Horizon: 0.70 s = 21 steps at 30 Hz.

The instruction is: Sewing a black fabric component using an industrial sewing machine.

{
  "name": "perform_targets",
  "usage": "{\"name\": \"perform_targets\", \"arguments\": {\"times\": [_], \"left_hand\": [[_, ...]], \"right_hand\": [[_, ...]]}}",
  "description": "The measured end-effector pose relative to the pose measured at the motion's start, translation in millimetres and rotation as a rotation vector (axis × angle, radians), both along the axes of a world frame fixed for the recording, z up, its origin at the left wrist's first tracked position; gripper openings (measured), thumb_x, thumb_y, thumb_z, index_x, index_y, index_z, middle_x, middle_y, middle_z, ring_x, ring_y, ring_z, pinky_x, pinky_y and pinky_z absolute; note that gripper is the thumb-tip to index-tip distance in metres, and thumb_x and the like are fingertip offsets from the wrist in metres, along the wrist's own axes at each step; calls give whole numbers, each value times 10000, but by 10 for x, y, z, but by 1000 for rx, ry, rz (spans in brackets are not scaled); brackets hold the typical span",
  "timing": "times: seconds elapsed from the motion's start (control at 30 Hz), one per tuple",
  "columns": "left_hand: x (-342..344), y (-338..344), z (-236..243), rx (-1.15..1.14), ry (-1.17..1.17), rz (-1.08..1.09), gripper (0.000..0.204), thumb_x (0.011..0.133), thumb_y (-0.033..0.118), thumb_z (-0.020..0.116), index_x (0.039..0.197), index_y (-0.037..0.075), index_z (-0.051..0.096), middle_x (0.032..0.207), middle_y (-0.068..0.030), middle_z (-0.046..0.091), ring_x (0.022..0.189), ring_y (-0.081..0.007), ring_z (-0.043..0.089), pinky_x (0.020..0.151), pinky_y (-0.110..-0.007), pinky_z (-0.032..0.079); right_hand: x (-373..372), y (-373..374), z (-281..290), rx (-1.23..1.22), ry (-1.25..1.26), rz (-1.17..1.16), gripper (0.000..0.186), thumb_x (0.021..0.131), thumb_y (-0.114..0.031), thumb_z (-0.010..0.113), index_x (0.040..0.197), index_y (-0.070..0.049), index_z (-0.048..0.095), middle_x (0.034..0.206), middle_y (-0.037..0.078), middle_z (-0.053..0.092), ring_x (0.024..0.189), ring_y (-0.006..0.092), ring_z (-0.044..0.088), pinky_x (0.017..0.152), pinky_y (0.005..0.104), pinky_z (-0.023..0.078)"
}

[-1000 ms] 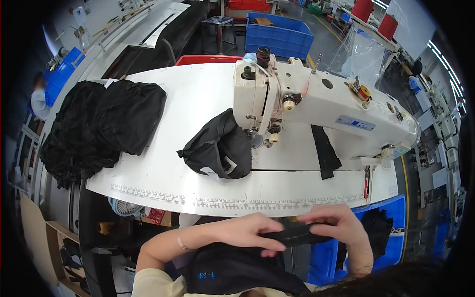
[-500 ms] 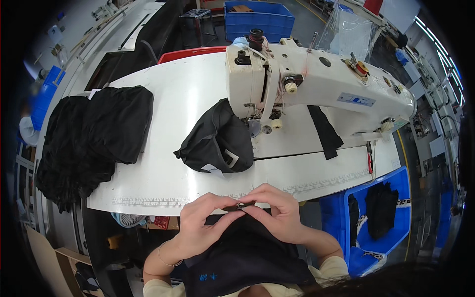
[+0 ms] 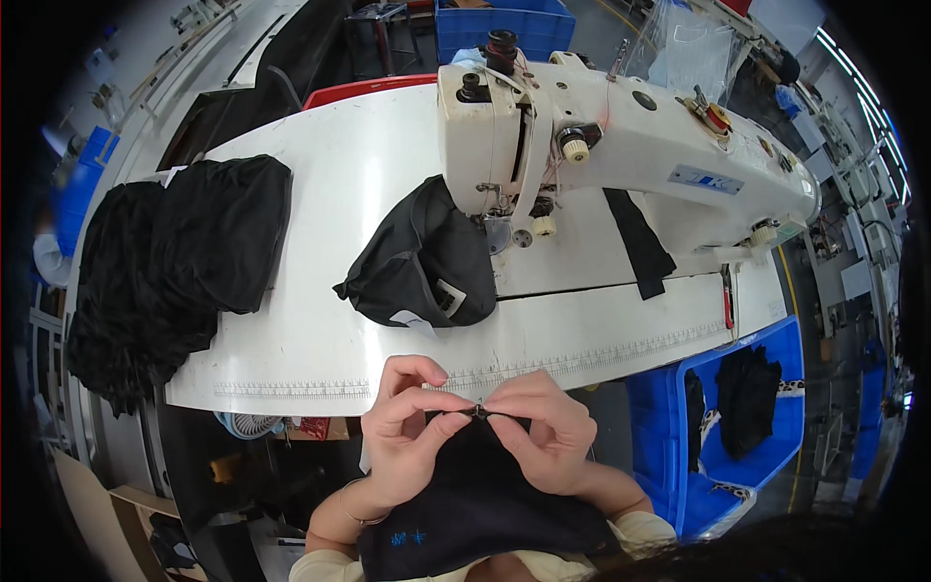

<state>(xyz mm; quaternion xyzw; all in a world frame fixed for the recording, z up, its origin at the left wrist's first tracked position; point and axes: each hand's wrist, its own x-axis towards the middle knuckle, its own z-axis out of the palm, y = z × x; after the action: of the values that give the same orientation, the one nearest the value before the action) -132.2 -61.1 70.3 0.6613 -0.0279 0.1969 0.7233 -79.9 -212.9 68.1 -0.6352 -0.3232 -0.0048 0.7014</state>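
Note:
My left hand (image 3: pixel 407 436) and my right hand (image 3: pixel 545 436) meet at the near edge of the white sewing table (image 3: pixel 320 242), both pinching a dark strip with a small metal piece (image 3: pixel 478 411) between thumbs and index fingers; its detail is too small to make out. Beyond my hands, a crumpled black fabric piece with a white label (image 3: pixel 407 262) lies by the needle of a white sewing machine (image 3: pixel 679 145). A black strip (image 3: pixel 635 242) rests under the machine's arm.
A pile of black fabric (image 3: pixel 194 252) covers the table's left end. A blue bin (image 3: pixel 655 446) holding black pieces stands below right, red scissors (image 3: pixel 727 306) lie at the right edge, and a small fan (image 3: pixel 247 425) sits underneath. A co-worker (image 3: pixel 50 252) is at far left.
A second ago my hands held the dark strip lengthwise, farther right. They have since drawn left and closed together on the small metal piece, and my left fingers have shifted slightly since.

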Motion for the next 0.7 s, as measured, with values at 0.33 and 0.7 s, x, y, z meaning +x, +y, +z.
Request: {"name": "perform_targets", "arguments": {"times": [0.33, 0.7], "left_hand": [[-639, 1193, -175, -827, -128, 553, 104, 921, 6, 489, 1013, 4, 438, 806, -22, 426, 661, -98, 477, 706, -223, 516], [-400, 207, 371, 315, -10, -352, 151, 737, -22, 692, 868, 22, 631, 1057, -145, 581, 960, -253, 555, 830, -333, 432]], "right_hand": [[319, -1177, -18, 1144, 537, -159, 204, 987, -186, 427, 964, 2, 504, 736, 4, 449, 588, 81, 401, 572, 256, 389], [-159, -481, 226, -392, 43, 217, 269, 770, -87, 717, 1029, -42, 659, 1103, 95, 594, 1044, 251, 538, 883, 332, 439]]}}
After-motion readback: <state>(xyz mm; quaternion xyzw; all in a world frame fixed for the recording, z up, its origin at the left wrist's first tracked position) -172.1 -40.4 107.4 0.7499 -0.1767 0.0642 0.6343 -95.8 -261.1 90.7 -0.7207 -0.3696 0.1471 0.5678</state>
